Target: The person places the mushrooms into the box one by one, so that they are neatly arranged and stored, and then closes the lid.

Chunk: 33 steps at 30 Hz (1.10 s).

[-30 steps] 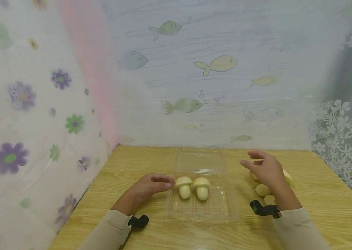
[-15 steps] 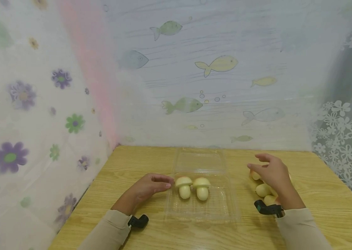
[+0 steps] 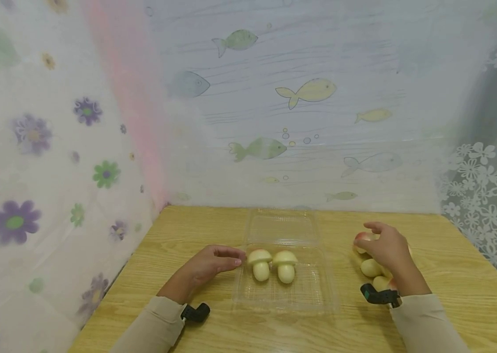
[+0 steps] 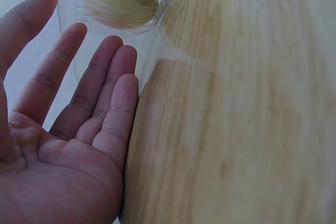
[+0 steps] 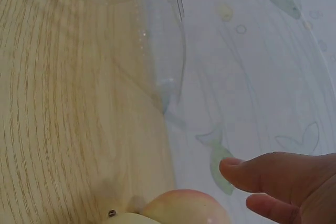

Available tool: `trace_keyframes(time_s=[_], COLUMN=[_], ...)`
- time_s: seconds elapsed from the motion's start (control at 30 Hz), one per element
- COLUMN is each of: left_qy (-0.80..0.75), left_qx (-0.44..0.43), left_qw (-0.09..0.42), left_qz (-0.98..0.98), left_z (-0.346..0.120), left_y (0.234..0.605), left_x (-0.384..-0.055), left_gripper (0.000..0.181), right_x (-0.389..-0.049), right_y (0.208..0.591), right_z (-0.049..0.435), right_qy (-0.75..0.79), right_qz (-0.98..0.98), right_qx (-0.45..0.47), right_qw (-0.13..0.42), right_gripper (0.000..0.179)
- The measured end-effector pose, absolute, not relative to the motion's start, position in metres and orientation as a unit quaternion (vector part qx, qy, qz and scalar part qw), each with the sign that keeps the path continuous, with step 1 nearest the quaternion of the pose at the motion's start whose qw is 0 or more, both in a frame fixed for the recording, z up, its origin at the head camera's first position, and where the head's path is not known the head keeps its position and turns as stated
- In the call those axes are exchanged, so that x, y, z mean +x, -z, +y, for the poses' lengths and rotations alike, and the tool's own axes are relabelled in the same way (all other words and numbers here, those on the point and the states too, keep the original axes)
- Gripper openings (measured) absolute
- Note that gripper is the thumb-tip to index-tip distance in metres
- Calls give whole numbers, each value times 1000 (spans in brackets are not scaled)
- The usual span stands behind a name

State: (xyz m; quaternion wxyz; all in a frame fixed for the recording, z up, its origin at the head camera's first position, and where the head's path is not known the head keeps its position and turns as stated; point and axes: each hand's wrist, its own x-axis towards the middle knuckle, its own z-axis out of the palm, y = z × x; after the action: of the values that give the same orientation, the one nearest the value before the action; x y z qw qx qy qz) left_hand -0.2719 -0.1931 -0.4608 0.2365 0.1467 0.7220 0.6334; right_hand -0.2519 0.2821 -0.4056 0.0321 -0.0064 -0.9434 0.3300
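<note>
Though two toy mushrooms [image 3: 285,273] lie in the clear clamshell [image 3: 281,300], its lid [image 3: 281,228] folded back towards the far edge of the table [image 3: 231,336], other mushrooms [image 3: 370,268] remain outside towards the right edge, partly hidden by the right hand [image 3: 390,249], fingers parted, apparently gripping nothing. The empty left hand [image 3: 211,262] lies loosely extended at the clamshell's left rim.
</note>
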Motion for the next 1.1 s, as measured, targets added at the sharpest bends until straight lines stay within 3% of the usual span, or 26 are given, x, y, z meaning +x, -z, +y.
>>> trace_keyframes(time_s=[0.43, 1.1], left_qy=[-639, -620], left_qx=[144, 155], left_qw=[248, 242], left_qz=[714, 730], left_z=[-193, -195], left_y=[461, 462], left_x=[-274, -273], left_gripper=[50, 50], right_x=[-253, -255], right_y=[410, 424], right_z=[285, 285], right_qy=[-306, -279], right_qz=[-952, -957], right_qx=[-12, -13], right_qw=[13, 76], right_gripper=[71, 60])
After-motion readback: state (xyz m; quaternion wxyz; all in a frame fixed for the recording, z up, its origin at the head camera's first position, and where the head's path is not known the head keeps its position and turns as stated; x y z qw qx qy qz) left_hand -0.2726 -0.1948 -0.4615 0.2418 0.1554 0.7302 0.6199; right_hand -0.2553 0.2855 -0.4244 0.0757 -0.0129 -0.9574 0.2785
